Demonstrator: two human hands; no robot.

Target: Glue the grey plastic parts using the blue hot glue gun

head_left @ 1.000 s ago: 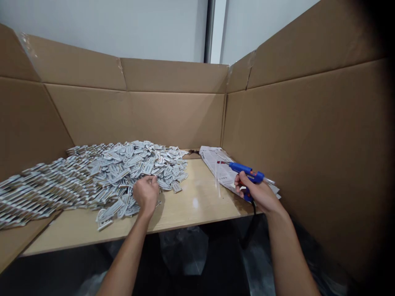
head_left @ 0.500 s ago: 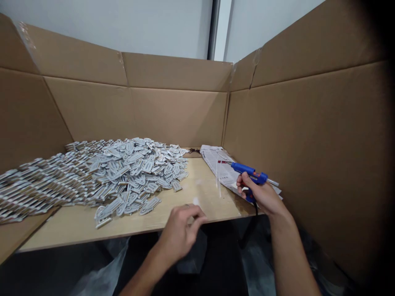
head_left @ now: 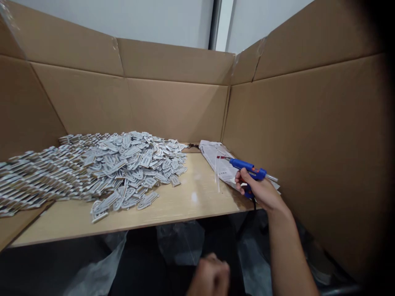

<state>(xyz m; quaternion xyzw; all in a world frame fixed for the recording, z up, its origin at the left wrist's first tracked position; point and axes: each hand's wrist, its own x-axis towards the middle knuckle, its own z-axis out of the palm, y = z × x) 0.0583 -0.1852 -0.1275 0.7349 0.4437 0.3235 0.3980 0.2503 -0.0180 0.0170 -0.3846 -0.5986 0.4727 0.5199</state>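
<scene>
My right hand [head_left: 254,187] is closed round the handle of a blue glue gun [head_left: 242,165] at the right of the table. Its nozzle points left, and a clear glue stick [head_left: 271,177] sticks out of the back. A thin clear strand hangs below the nozzle. In front of the table edge, low in the view, my left hand [head_left: 210,274] is blurred, its fingers curled in. What it holds, if anything, cannot be made out. A loose heap of grey-white flat plastic pieces [head_left: 135,164] lies left of the middle.
Stacked rows of similar pieces [head_left: 40,176] fill the left side. Printed paper [head_left: 212,153] lies beneath the glue gun on the wooden table [head_left: 173,201]. Tall cardboard walls [head_left: 179,111] enclose the back and sides. Clear plastic bags [head_left: 182,242] hang below the front edge.
My left hand has dropped from the table's front edge down and to the right, towards me. My right hand still holds the glue gun almost in place. The view has shifted slightly.
</scene>
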